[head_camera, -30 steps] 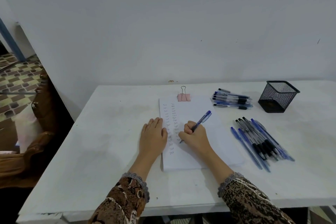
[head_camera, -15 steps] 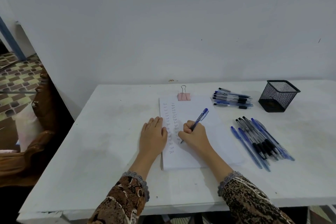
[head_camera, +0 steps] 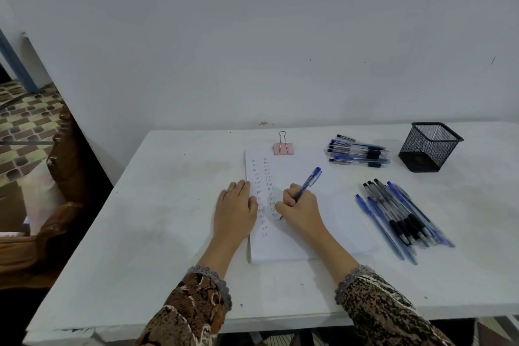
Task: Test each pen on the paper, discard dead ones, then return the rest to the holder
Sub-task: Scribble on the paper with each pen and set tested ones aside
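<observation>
Right hand (head_camera: 299,209): gripping a blue pen (head_camera: 308,184), tip touching the paper (head_camera: 303,177).
Left hand (head_camera: 235,205): lying flat, fingers straight, pressing the paper's left edge.
Holder (head_camera: 429,146): standing at the table's (head_camera: 168,205) far right.

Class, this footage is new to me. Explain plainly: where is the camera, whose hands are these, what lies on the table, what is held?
No machine: a person wears a head camera looking down at both hands. The left hand lies flat on the paper's edge, steadying it. The right hand grips a blue pen, tip on the sheet beside columns of small test marks. A pink binder clip holds the paper's top. To the right on the white table lie two piles of pens and a black mesh holder.
</observation>
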Tool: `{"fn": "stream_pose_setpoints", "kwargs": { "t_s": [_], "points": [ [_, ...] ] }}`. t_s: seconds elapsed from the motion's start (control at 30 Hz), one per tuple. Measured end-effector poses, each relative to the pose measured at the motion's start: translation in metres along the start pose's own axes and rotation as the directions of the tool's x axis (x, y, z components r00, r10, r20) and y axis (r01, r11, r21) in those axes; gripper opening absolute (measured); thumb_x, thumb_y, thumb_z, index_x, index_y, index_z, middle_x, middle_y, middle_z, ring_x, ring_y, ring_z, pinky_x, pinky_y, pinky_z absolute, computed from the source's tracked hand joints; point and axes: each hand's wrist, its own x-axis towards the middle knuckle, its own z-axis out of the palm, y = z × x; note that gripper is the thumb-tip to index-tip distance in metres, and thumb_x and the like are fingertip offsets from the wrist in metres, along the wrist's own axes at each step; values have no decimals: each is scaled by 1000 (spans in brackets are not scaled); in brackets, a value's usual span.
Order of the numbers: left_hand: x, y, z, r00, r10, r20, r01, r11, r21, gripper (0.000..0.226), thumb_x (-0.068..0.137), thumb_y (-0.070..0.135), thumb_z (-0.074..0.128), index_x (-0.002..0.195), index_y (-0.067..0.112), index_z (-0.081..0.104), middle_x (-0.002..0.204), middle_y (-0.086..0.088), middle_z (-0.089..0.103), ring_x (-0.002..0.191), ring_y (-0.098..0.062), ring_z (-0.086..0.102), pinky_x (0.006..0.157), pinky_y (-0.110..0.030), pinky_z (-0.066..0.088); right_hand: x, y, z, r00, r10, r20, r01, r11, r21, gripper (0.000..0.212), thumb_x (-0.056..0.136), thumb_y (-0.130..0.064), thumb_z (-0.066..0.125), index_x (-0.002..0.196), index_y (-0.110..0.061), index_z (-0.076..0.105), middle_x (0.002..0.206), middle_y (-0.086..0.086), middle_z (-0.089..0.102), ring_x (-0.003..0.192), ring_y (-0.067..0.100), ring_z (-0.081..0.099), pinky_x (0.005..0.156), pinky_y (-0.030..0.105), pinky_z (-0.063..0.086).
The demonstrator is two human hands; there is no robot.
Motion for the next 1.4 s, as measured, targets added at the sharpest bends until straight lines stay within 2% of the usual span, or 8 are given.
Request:
{"fn": "stream_pose_setpoints", "kwargs": {
  "t_s": [0.1,0.3,0.5,0.6,1.17,1.27,1.33,1.4],
  "points": [
    [0,0,0,1000,-3,7,3,1000,-1,47,99,25,29,144,11,28,152,-2,28,142,-17,17,116,-32,9,2,0,-5,993,113,17,-114,967,228,49,79,11,54,55,-20,25,48,-9,26,41,6,26,45,18,27],
    [1,-1,1,1000,-3,2,3,1000,1,47,99,25,29,143,11,29,151,-2,29,141,-17,19,117,-33,12,19,-11,-19,903,406,142,-395,652,647,39,99,-50,27,75,-19,34,40,-4,30,30,9,26,37,14,16],
    [1,0,2,1000,-3,-4,3,1000,-5,46,98,24,30,143,10,30,150,-1,31,141,-17,21,116,-33,13,20,-6,-17,879,433,199,-350,304,886,23,100,-19,36,85,-13,53,47,-3,42,37,10,36,38,17,32],
    [1,0,2,1000,-6,-12,6,1000,-13,46,98,23,31,142,10,32,149,-1,33,140,-17,22,116,-32,14,21,-3,-18,880,440,179,-294,210,932,26,101,-31,36,91,-17,55,48,-5,37,33,8,28,33,16,26],
    [-1,3,0,999,-48,-3,48,999,-21,47,99,25,31,144,13,29,151,0,28,142,-15,18,117,-30,9,21,-12,-28,878,469,96,-340,469,815,16,99,-23,43,95,-15,57,63,-2,41,37,9,34,38,19,32],
    [-2,4,-1,998,-55,-1,55,998,-24,47,99,26,32,144,13,30,151,0,28,142,-15,18,117,-30,10,25,-17,-54,907,421,-21,-341,762,550,21,98,-11,45,112,-3,59,72,0,48,44,8,42,46,20,42],
    [-2,5,-1,998,-56,1,56,998,-28,47,99,25,32,144,13,30,151,-1,29,142,-15,20,117,-31,11,28,-20,-83,933,317,-168,-291,943,158,28,96,-14,50,121,-3,56,80,2,57,54,9,48,54,19,45],
    [-2,5,-1,998,-58,0,58,998,-34,47,98,25,33,143,12,31,151,-1,30,141,-15,21,117,-32,12,29,-21,-116,938,153,-311,-226,950,-214,28,95,-18,52,119,-6,59,93,6,64,64,13,50,56,16,39]
  ]
}}
